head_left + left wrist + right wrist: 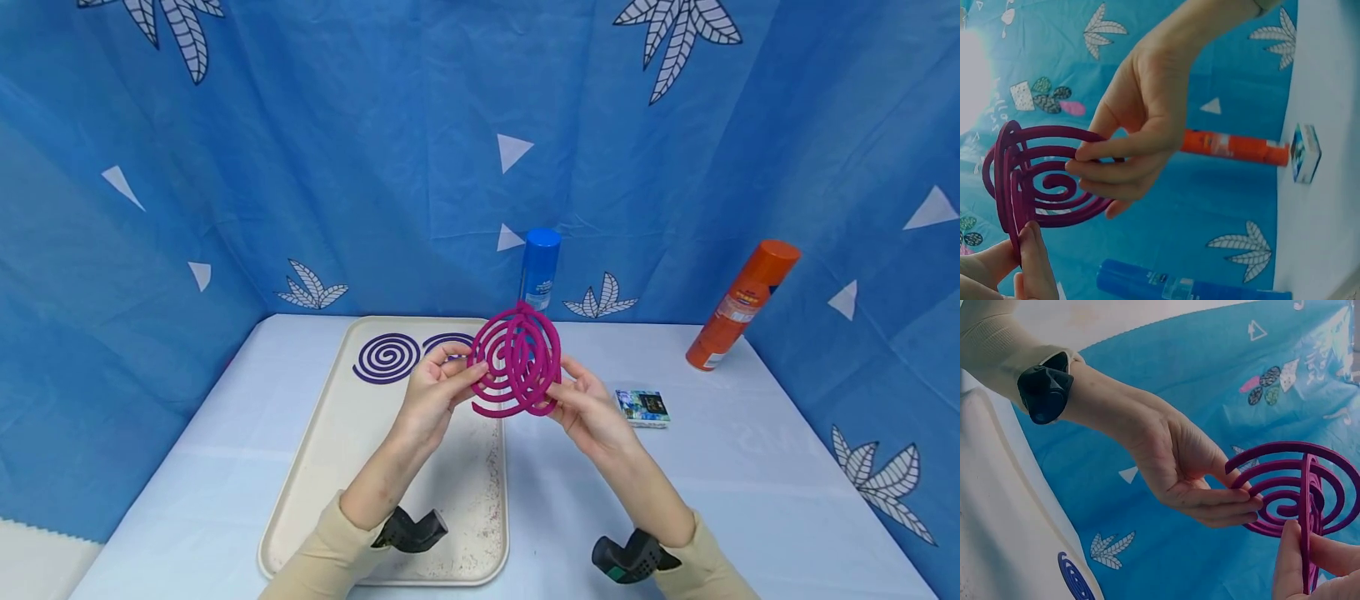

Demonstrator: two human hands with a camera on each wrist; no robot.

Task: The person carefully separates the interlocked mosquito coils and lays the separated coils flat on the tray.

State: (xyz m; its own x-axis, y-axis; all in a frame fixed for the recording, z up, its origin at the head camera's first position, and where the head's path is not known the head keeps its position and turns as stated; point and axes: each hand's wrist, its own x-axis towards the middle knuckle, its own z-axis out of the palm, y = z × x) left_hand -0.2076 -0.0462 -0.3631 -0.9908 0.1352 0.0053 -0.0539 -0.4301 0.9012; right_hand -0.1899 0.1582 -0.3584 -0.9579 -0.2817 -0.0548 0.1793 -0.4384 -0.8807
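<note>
Two magenta mosquito coils [519, 367] are held up in front of me, above the table by the tray's right edge. They cross at an angle, their rings looped into one another. My left hand [431, 392] pinches the left coil between thumb and fingers. At the lower right, my right hand [592, 410] pinches the other coil by its outer ring. In the left wrist view one coil [1011, 178] appears almost edge-on while the second spreads flat beside it. The right wrist view shows the crossing coils [1305, 506] between both hands.
Two purple coils lie on a cream tray [390, 475], one whole coil [387, 357] and one partly hidden by my left hand. A blue spray can [540, 267] stands behind the hands. To the right are an orange spray can [738, 312] and a small box [642, 407].
</note>
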